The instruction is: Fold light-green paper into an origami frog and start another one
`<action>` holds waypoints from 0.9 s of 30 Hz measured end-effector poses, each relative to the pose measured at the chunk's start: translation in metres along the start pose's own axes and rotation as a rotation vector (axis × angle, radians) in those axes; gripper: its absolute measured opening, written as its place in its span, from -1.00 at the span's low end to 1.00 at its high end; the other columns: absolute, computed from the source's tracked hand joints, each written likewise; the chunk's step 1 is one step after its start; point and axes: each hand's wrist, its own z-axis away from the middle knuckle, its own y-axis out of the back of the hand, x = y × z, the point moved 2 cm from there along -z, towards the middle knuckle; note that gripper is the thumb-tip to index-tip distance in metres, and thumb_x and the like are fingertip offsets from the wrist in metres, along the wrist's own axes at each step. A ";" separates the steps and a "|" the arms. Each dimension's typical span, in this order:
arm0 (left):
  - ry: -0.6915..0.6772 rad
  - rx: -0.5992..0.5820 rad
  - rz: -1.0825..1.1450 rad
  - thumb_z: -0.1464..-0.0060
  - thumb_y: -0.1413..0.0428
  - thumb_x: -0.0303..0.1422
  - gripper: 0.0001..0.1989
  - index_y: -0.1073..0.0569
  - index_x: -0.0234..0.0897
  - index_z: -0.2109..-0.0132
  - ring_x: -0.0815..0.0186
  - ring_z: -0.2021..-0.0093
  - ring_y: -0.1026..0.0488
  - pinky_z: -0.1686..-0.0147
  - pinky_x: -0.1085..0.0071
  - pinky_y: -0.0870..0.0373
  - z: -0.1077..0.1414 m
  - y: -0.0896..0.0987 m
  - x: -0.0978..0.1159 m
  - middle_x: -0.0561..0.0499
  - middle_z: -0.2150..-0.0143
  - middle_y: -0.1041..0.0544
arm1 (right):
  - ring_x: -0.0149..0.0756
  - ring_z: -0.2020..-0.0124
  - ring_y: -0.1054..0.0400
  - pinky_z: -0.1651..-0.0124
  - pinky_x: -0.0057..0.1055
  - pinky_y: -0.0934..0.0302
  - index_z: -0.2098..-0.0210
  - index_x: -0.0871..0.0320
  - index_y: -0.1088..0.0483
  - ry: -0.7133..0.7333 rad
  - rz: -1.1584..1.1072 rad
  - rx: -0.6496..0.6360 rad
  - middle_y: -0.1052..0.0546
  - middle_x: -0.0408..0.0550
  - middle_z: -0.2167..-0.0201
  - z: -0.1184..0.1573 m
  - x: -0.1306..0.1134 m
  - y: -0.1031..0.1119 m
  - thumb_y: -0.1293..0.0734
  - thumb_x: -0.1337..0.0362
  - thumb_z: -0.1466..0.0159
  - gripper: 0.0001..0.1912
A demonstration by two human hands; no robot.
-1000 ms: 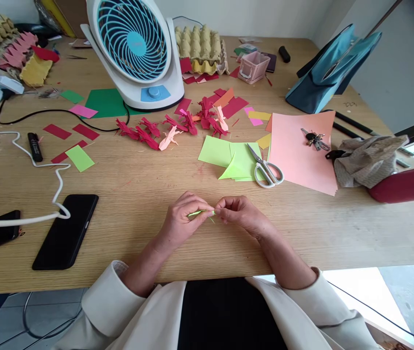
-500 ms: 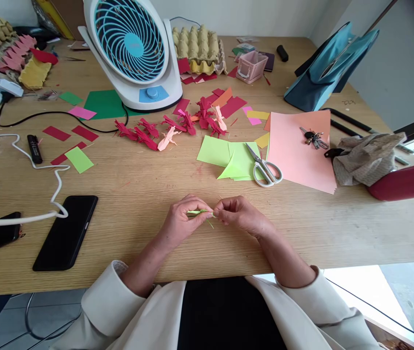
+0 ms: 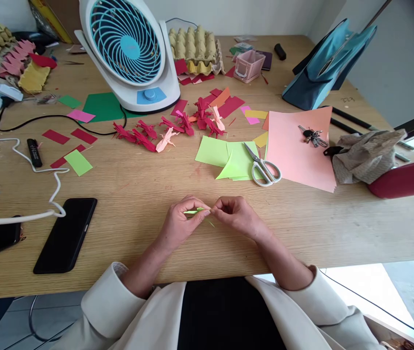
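Note:
My left hand (image 3: 184, 219) pinches a small folded piece of light green paper (image 3: 192, 212) between thumb and fingers, low over the table's front half. My right hand (image 3: 236, 215) is closed in a pinch at the paper's right end, its fingertips touching or nearly touching my left fingertips. A thin green strip sticks out below the fingers. Much of the folded paper is hidden by my fingers. Beyond my hands lie light green sheets (image 3: 212, 151) with white-handled scissors (image 3: 265, 171) on top. Several folded red paper figures (image 3: 143, 138) and a pale pink one (image 3: 166, 140) lie farther back.
A white and blue fan (image 3: 130, 53) stands at the back, beside egg cartons (image 3: 194, 46). Pink sheets (image 3: 297, 150) bear keys (image 3: 312, 136). At right are a blue bag (image 3: 323, 68) and a red bottle (image 3: 407, 179). A black phone (image 3: 66, 236) lies at left near a white cable (image 3: 55, 194).
Both hands keep their pinch on the green paper, with only a slight shift of the fingers. The whole view has moved a little.

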 end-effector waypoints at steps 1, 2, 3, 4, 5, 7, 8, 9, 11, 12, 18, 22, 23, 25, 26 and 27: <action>-0.004 -0.002 0.004 -0.14 -0.20 -0.40 -0.92 -0.55 -0.27 0.33 0.32 0.30 -0.49 0.31 0.43 -0.40 0.000 0.000 0.000 0.01 0.35 -0.55 | -0.50 0.56 -0.04 0.50 -0.47 0.09 0.49 0.21 -0.40 0.003 0.002 0.010 -0.29 -0.25 0.61 0.000 0.000 0.000 -0.34 0.14 -0.19 -0.75; -0.011 -0.004 0.006 -0.14 -0.20 -0.40 -0.92 -0.55 -0.27 0.33 0.33 0.30 -0.48 0.31 0.43 -0.40 0.000 0.000 0.000 0.01 0.35 -0.54 | -0.50 0.56 -0.04 0.50 -0.47 0.09 0.49 0.21 -0.40 0.006 -0.002 0.016 -0.29 -0.25 0.61 0.000 0.001 -0.001 -0.35 0.14 -0.19 -0.74; -0.020 -0.005 0.004 -0.14 -0.20 -0.40 -0.92 -0.54 -0.27 0.33 0.33 0.30 -0.48 0.31 0.43 -0.40 -0.001 0.000 0.001 0.01 0.35 -0.54 | -0.50 0.56 -0.05 0.50 -0.47 0.08 0.49 0.21 -0.40 0.009 -0.014 0.016 -0.29 -0.24 0.60 -0.001 0.001 -0.001 -0.35 0.14 -0.18 -0.74; -0.028 -0.002 -0.002 -0.15 -0.20 -0.40 -0.92 -0.54 -0.27 0.33 0.33 0.30 -0.48 0.30 0.43 -0.40 -0.001 0.001 0.001 0.01 0.36 -0.53 | -0.50 0.56 -0.05 0.49 -0.48 0.08 0.48 0.21 -0.41 0.012 -0.034 0.009 -0.30 -0.24 0.60 -0.001 0.001 -0.001 -0.36 0.13 -0.18 -0.74; -0.037 0.005 -0.010 -0.15 -0.19 -0.40 -0.91 -0.53 -0.28 0.33 0.34 0.30 -0.48 0.29 0.43 -0.39 -0.001 0.001 0.001 0.01 0.36 -0.53 | -0.50 0.55 -0.06 0.49 -0.48 0.07 0.47 0.21 -0.41 0.014 -0.061 -0.003 -0.31 -0.23 0.59 -0.001 0.002 -0.001 -0.36 0.12 -0.18 -0.74; -0.048 0.021 -0.027 -0.16 -0.19 -0.41 -0.91 -0.52 -0.28 0.33 0.34 0.30 -0.48 0.27 0.42 -0.39 -0.001 0.002 0.002 0.01 0.35 -0.53 | -0.49 0.54 -0.08 0.47 -0.47 0.05 0.44 0.22 -0.43 0.015 -0.119 -0.031 -0.33 -0.22 0.58 -0.002 0.001 -0.001 -0.37 0.10 -0.17 -0.72; -0.052 0.028 -0.032 -0.16 -0.18 -0.41 -0.91 -0.52 -0.29 0.34 0.34 0.30 -0.48 0.27 0.42 -0.39 -0.001 0.003 0.002 0.01 0.35 -0.52 | -0.49 0.54 -0.08 0.47 -0.47 0.04 0.43 0.22 -0.44 0.013 -0.143 -0.042 -0.34 -0.21 0.57 -0.002 0.001 -0.001 -0.38 0.08 -0.17 -0.71; -0.055 0.033 -0.034 -0.16 -0.18 -0.41 -0.91 -0.52 -0.29 0.34 0.34 0.30 -0.47 0.26 0.42 -0.39 -0.001 0.003 0.003 0.01 0.35 -0.52 | -0.48 0.53 -0.09 0.46 -0.47 0.04 0.43 0.23 -0.44 0.010 -0.161 -0.048 -0.35 -0.21 0.56 -0.002 0.001 -0.001 -0.38 0.07 -0.16 -0.69; -0.065 0.034 -0.030 -0.16 -0.18 -0.42 -0.92 -0.52 -0.28 0.33 0.35 0.30 -0.47 0.26 0.42 -0.39 -0.001 0.003 0.003 0.02 0.35 -0.53 | -0.48 0.53 -0.09 0.45 -0.47 0.04 0.43 0.22 -0.44 -0.002 -0.173 -0.047 -0.34 -0.21 0.56 -0.002 0.000 0.000 -0.40 0.03 -0.15 -0.66; -0.074 0.032 -0.026 -0.16 -0.19 -0.43 -0.94 -0.53 -0.28 0.31 0.35 0.30 -0.47 0.26 0.43 -0.39 -0.002 0.003 0.003 0.02 0.34 -0.53 | -0.48 0.53 -0.08 0.45 -0.46 0.04 0.44 0.22 -0.43 -0.012 -0.168 -0.048 -0.33 -0.22 0.57 -0.002 0.000 0.000 -0.40 0.01 -0.14 -0.65; -0.137 0.024 -0.001 -0.13 -0.23 -0.43 -0.97 -0.58 -0.25 0.29 0.34 0.31 -0.48 0.31 0.43 -0.40 -0.004 0.002 0.004 0.01 0.36 -0.54 | -0.48 0.52 -0.05 0.45 -0.45 0.10 0.44 0.22 -0.43 -0.051 -0.144 -0.073 -0.29 -0.23 0.57 -0.001 0.003 -0.001 -0.40 -0.03 -0.15 -0.60; -0.143 0.050 -0.023 -0.13 -0.23 -0.43 -0.96 -0.58 -0.25 0.31 0.35 0.34 -0.48 0.33 0.43 -0.40 -0.003 0.003 0.005 0.02 0.38 -0.54 | -0.47 0.50 -0.06 0.43 -0.44 0.10 0.42 0.22 -0.43 -0.059 -0.172 -0.076 -0.29 -0.23 0.55 -0.001 0.004 0.000 -0.40 -0.06 -0.16 -0.58; -0.145 0.049 -0.026 -0.12 -0.24 -0.44 -0.97 -0.58 -0.24 0.30 0.35 0.33 -0.48 0.32 0.43 -0.41 -0.003 0.003 0.005 0.01 0.38 -0.54 | -0.47 0.50 -0.05 0.43 -0.44 0.10 0.43 0.22 -0.43 -0.062 -0.175 -0.079 -0.28 -0.23 0.56 0.000 0.004 0.001 -0.39 -0.07 -0.16 -0.58; -0.148 0.037 -0.028 -0.11 -0.25 -0.44 -0.98 -0.59 -0.24 0.28 0.33 0.30 -0.49 0.31 0.42 -0.42 -0.003 0.003 0.004 0.00 0.36 -0.55 | -0.47 0.51 -0.02 0.43 -0.43 0.11 0.43 0.22 -0.41 -0.070 -0.178 -0.096 -0.26 -0.24 0.56 0.000 0.003 0.001 -0.39 -0.08 -0.17 -0.57; -0.151 0.032 -0.028 -0.11 -0.25 -0.44 -0.97 -0.59 -0.24 0.27 0.33 0.30 -0.49 0.30 0.41 -0.42 -0.003 0.003 0.004 0.00 0.35 -0.56 | -0.47 0.51 -0.02 0.43 -0.43 0.11 0.43 0.21 -0.41 -0.075 -0.180 -0.111 -0.24 -0.25 0.56 0.000 0.003 0.001 -0.38 -0.09 -0.17 -0.56; -0.154 0.030 -0.029 -0.10 -0.26 -0.44 -0.97 -0.59 -0.24 0.27 0.33 0.30 -0.49 0.30 0.41 -0.42 -0.002 0.003 0.004 0.00 0.35 -0.56 | -0.47 0.50 -0.01 0.43 -0.43 0.11 0.42 0.21 -0.41 -0.081 -0.185 -0.127 -0.24 -0.25 0.56 0.000 0.003 0.001 -0.37 -0.09 -0.18 -0.56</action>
